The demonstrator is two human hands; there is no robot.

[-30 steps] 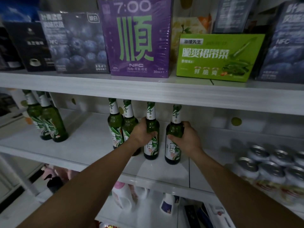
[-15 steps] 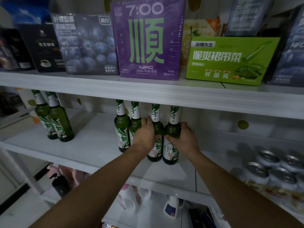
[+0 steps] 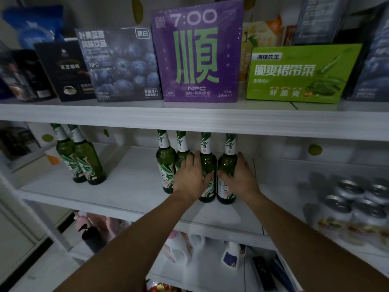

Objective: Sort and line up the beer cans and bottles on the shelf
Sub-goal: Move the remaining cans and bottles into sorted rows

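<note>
Several green beer bottles stand on the white middle shelf (image 3: 130,192). My left hand (image 3: 192,175) wraps around the third bottle (image 3: 207,163) in the centre group. Beside it, my right hand (image 3: 240,175) grips the fourth bottle (image 3: 228,165), which stands close against the third. Two more bottles (image 3: 166,161) stand just left of my left hand, one partly hidden behind it. Another pair of green bottles (image 3: 84,161) stands apart at the shelf's left end. Silver-topped beer cans (image 3: 353,209) cluster at the right end.
The upper shelf (image 3: 189,121) hangs low over the bottle tops and carries boxes, among them a purple one (image 3: 197,55) and a green one (image 3: 301,74). White bottles and dark items sit on the lower shelf (image 3: 231,256).
Both hands have drawn the third and fourth bottles leftward and together, closing the gaps in the centre group. The view has shifted, so the shelf appears further right.
</note>
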